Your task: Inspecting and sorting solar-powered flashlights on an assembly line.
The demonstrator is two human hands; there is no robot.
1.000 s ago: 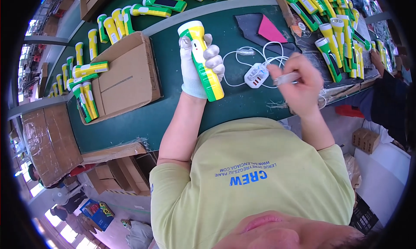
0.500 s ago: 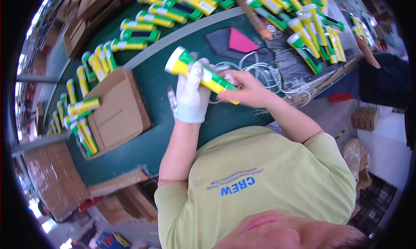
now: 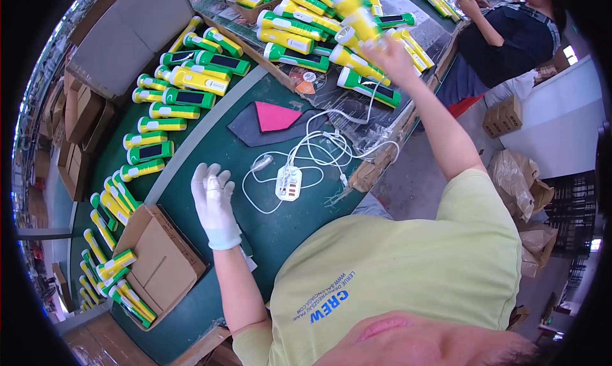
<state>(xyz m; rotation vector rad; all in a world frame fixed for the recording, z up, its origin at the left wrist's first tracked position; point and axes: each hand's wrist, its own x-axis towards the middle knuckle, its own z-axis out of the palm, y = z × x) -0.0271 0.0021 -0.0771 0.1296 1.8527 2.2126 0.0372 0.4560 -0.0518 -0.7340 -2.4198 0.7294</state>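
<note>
The right hand (image 3: 392, 55) is stretched far out from the white charging hub (image 3: 288, 183), up toward the heap of flashlights at the far side of the green bench (image 3: 210, 127). Its fingers are closed around the lower end of a yellow flashlight (image 3: 357, 15), which rises out of the top of the hand. The flashlight's long axis runs from the hand up and slightly to the left, away from the person, with its far end blurred above the other flashlights; which end is the head I cannot tell.

The left hand (image 3: 213, 197), in a white glove, lies flat on the bench just left of the charging hub, fingers spread and pointing away from the person, holding nothing. White cables (image 3: 319, 146) loop from the hub toward the far right, and one cable end lies between the hub and the gloved fingers.

Beyond the hub sits a dark mat with a pink triangular piece (image 3: 275, 115) on it. To the left of the hub, rows of green and yellow flashlights (image 3: 191, 98) lie side by side, and nearer the person an open cardboard box (image 3: 159, 264) holds a few more along its left edge. Far right of the hub, another person in a dark top (image 3: 494, 44) works at the same bench.
</note>
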